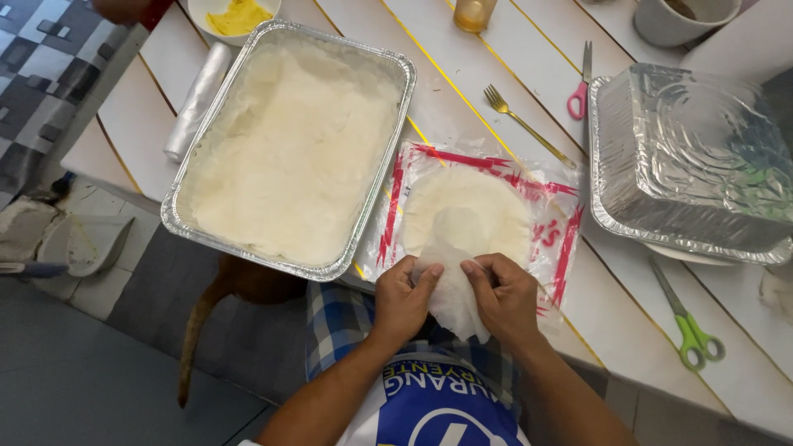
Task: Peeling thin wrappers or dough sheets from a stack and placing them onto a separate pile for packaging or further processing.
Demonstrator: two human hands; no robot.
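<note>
Nearest, at the table's near edge: left hand (402, 299) and right hand (504, 299) both pinched onto one thin white pastry sheet (453, 299), thumbs on top, fingers curled beneath, the sheet drooping over the edge between them. Just beyond, flat on the table (628, 306) — a clear plastic packet with red print (553, 239), opened out, carrying a round stack of pale pastry sheets (467, 211); held sheet touching the near side of that stack.

Left of the packet, toward the table's left edge: a large foil tray (186, 186), lined wall to wall with rumpled white pastry, nothing else seen in it. Alongside its far left wall, a roll of clear plastic film (197, 101).

Toward the right edge: a second foil tray (607, 169), upside down, its shiny base uppermost, contents hidden. Near its front corner, green-handled scissors (690, 326); past its far left corner, pink-handled scissors (581, 87). Between the trays, a gold fork (516, 116), lying diagonally.

Along the far edge — a white bowl (198, 8) with something yellow inside, a amber glass (473, 12), partly cut off, and a white cup (673, 25) at the far right, contents too dark to tell.
</note>
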